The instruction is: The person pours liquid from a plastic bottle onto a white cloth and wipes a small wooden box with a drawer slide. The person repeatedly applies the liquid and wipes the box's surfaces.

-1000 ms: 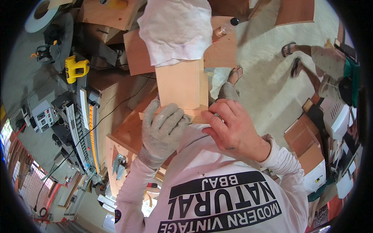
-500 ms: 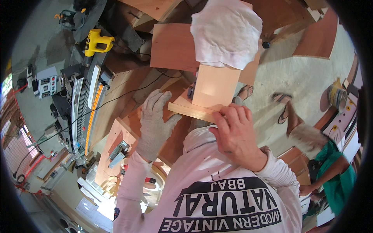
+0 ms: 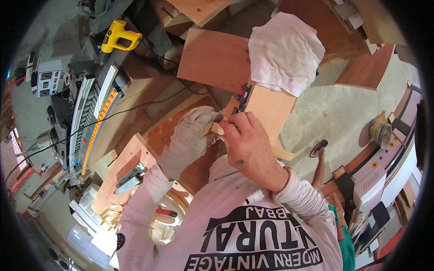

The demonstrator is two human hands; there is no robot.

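Note:
My left hand [image 3: 187,137], in a grey knit glove, closes its fingers on the left end of a pale wooden strip [image 3: 282,152]. My bare right hand [image 3: 254,147] is closed too, thumb and fingertips pinching at the same end, right beside the glove. Its fingers cover the middle of the strip; the far right end shows past the knuckles. A smooth light wooden board [image 3: 270,108] lies just beyond the strip, with a whitish cloth [image 3: 288,52] draped over its far end. Beside the board's left edge sits a small dark-and-red tool [image 3: 242,99], partly hidden.
A yellow heat gun [image 3: 120,38] rests at the upper left, its black cord crossing the scene. Reddish panels [image 3: 214,58] lie beyond. A stapler-like metal tool [image 3: 131,178] sits on wood at lower left. Another person's sandalled foot [image 3: 318,148] and green garment [image 3: 347,239] show at right.
My left hand, open and apart before, now closes on the strip's left end. My right hand has moved left along the strip to meet it. The view has shifted.

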